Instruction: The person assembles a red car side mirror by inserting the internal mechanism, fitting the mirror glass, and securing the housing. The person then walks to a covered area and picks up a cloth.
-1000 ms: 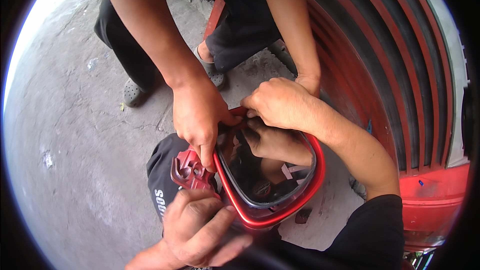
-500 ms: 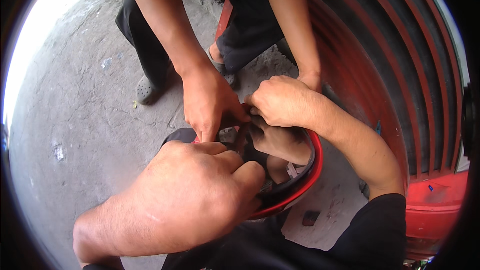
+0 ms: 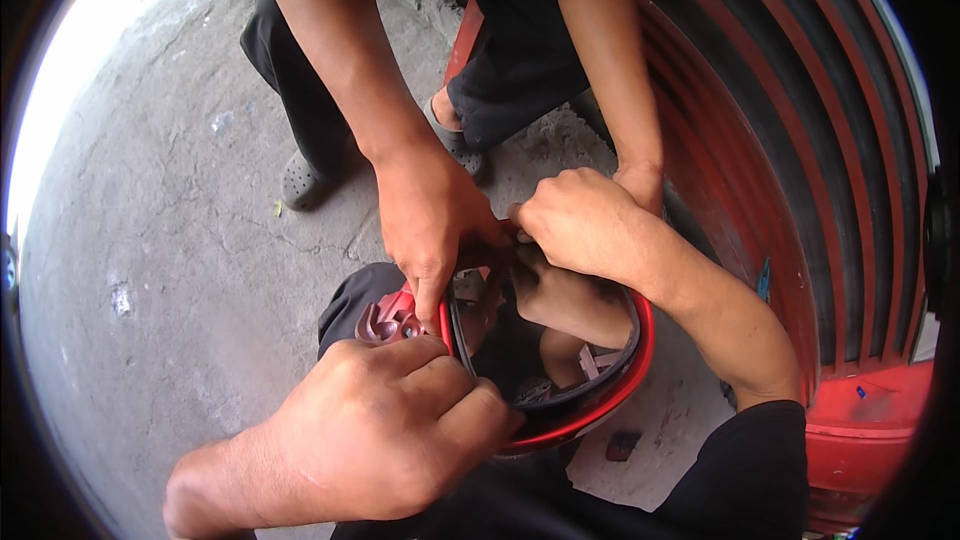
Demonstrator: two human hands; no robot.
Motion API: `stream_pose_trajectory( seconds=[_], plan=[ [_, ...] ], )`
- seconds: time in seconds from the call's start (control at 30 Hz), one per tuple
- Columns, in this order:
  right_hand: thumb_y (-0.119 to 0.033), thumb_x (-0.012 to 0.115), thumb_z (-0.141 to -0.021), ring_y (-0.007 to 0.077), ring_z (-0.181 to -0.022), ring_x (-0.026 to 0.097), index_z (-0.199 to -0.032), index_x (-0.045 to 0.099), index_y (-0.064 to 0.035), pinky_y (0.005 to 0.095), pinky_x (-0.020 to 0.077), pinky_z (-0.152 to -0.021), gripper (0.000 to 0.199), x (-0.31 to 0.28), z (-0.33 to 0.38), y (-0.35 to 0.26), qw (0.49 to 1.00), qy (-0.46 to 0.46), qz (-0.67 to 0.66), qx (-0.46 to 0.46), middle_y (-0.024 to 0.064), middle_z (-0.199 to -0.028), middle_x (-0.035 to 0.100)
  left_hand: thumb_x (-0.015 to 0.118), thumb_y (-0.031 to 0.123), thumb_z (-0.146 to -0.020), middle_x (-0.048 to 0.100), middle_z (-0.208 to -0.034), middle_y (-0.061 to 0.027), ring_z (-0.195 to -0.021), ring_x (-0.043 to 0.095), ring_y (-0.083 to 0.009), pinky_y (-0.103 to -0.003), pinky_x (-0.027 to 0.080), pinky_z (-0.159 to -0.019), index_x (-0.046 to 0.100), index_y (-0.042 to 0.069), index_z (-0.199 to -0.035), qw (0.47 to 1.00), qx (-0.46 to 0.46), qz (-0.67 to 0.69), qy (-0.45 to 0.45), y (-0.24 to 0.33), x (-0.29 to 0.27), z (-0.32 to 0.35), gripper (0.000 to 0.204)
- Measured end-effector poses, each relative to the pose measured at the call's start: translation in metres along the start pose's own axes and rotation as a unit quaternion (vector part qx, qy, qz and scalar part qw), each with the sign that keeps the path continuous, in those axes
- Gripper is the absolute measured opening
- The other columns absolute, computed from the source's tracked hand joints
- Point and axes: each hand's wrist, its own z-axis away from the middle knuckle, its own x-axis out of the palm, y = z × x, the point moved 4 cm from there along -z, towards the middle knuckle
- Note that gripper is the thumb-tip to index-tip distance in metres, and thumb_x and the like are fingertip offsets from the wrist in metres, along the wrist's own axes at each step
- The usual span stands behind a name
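A mirror (image 3: 540,340) with dark glass and a red rounded housing lies face up between my hands, above my lap. My left hand (image 3: 395,430) is closed with its curled fingers at the near left rim. Closed as well, my right hand (image 3: 585,225) grips the far rim. What its fingertips pinch is hidden. A co-worker's hand (image 3: 430,215) reaches in from the far side, one finger pressing on the left rim. The co-worker's other hand (image 3: 640,185) is mostly behind mine. Next to my left knuckles, a dark red bracket (image 3: 390,325) sticks out from the housing.
Concrete floor (image 3: 170,200) spreads to the left. At the right rises a red and black ribbed panel (image 3: 790,140) above a red base (image 3: 865,420). The co-worker's grey clog (image 3: 302,180) stands at far left of the mirror. A small dark piece (image 3: 622,445) lies on the floor.
The mirror and all the hands have shifted slightly right. My left hand has drawn down toward me, so the bracket and more of the glass now show.
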Motion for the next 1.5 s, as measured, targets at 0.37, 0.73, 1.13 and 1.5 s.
stream_pose_trajectory(
  seconds=[0.37, 0.73, 1.13, 1.5],
  plan=[
    [-0.029, 0.073, -0.087, 0.0361, -0.076, 0.076, -0.102, 0.075, -0.009, 0.0485, 0.0614, -0.07, 0.026, 0.001, 0.001, 0.002, 0.998, -0.038, -0.034, 0.039, 0.017, -0.076, 0.074, 0.09, 0.017, -0.078, 0.064, -0.074, -0.0068, -0.065, 0.069, -0.0261, -0.037, 0.055, -0.056, 0.069, 0.001, -0.093, 0.998, -0.013, 0.042, 0.054, -0.011, 0.006, 0.006, 0.03],
    [-0.025, 0.067, -0.095, 0.0413, -0.093, 0.073, -0.114, 0.075, -0.0069, 0.0503, 0.0583, -0.084, 0.027, -0.009, 0.0, 0.005, 0.99, -0.046, -0.125, 0.054, 0.0186, -0.094, 0.075, 0.098, 0.05, -0.067, 0.062, -0.106, -0.0204, -0.094, 0.066, -0.0397, -0.046, 0.058, -0.077, 0.058, -0.004, -0.13, 0.947, -0.083, -0.02, 0.31, 0.015, 0.083, 0.053, 0.092],
    [-0.053, 0.087, -0.079, 0.0251, -0.093, 0.055, -0.096, 0.061, -0.0178, 0.042, 0.0507, -0.078, 0.047, -0.074, 0.142, -0.1, 0.883, 0.421, -0.208, 0.003, 0.0004, -0.098, 0.059, 0.1, 0.042, -0.066, 0.064, -0.105, -0.0201, -0.092, 0.068, -0.0391, -0.044, 0.06, -0.075, 0.06, -0.008, -0.126, 0.912, -0.074, -0.007, 0.402, 0.009, 0.095, 0.048, 0.087],
    [-0.059, 0.062, -0.097, 0.0234, -0.086, 0.053, -0.114, 0.056, -0.0113, 0.0408, 0.046, -0.074, 0.051, -0.029, 0.144, -0.103, 0.866, 0.495, -0.059, 0.05, 0.0068, -0.099, 0.055, 0.098, 0.038, -0.069, 0.066, -0.096, -0.0181, -0.088, 0.07, -0.0395, -0.043, 0.062, -0.069, 0.062, -0.004, -0.107, 0.882, -0.043, 0.041, 0.467, 0.008, 0.104, 0.043, 0.067]
  ],
)
